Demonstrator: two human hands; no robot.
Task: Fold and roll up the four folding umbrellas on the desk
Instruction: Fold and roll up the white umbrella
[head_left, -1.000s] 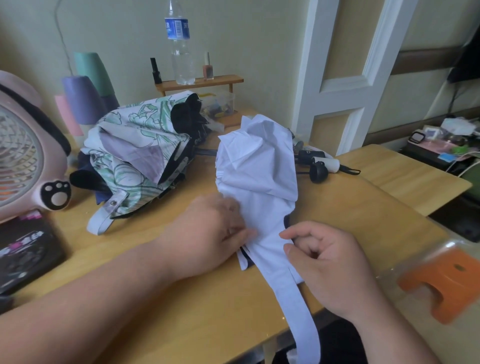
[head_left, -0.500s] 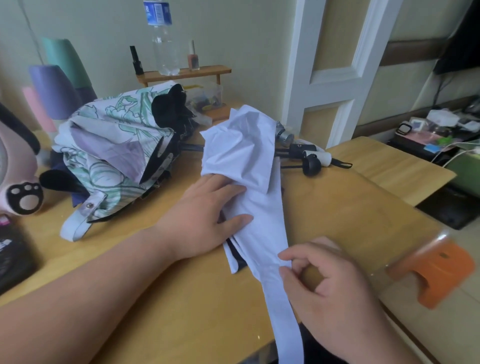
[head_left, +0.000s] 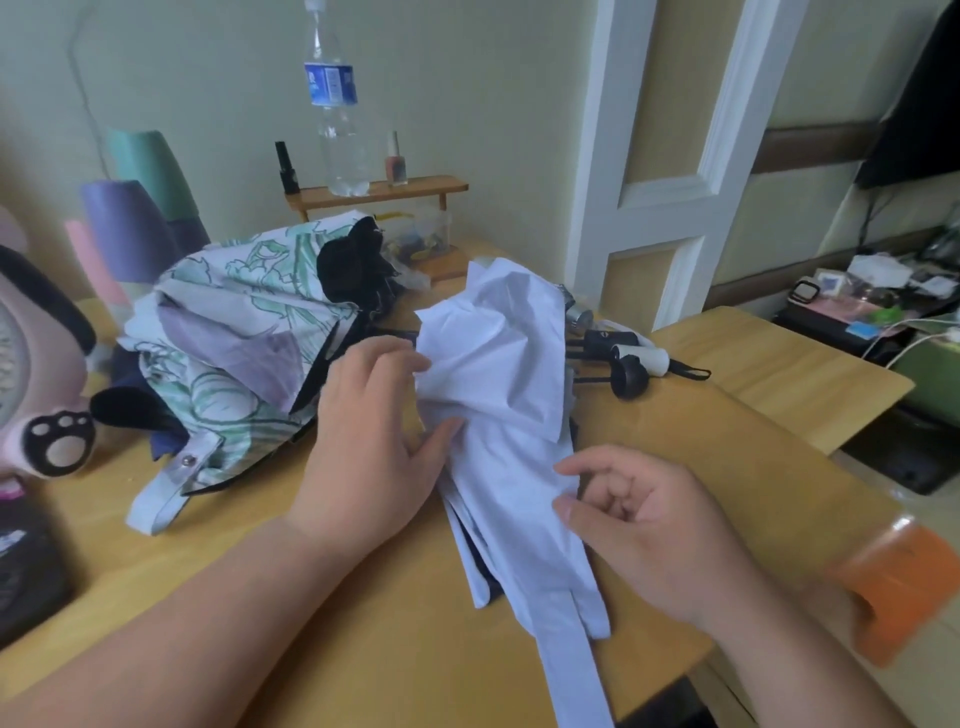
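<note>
none of the umbrellas looks rolled yet. my left hand (head_left: 371, 441), fingers spread, presses the pale blue umbrella (head_left: 498, 395) mid-desk (head_left: 363, 639); my right hand (head_left: 644, 525) pinches its lower fabric. the floral umbrella (head_left: 234, 332) and those beneath it lie loose behind.

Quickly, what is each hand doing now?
Left hand: open, fingers on the white umbrella cloth.
Right hand: pinching the same cloth.

Wooden desk (head_left: 769, 447) bears pale umbrella (head_left: 498, 374), floral umbrella (head_left: 234, 332).
</note>
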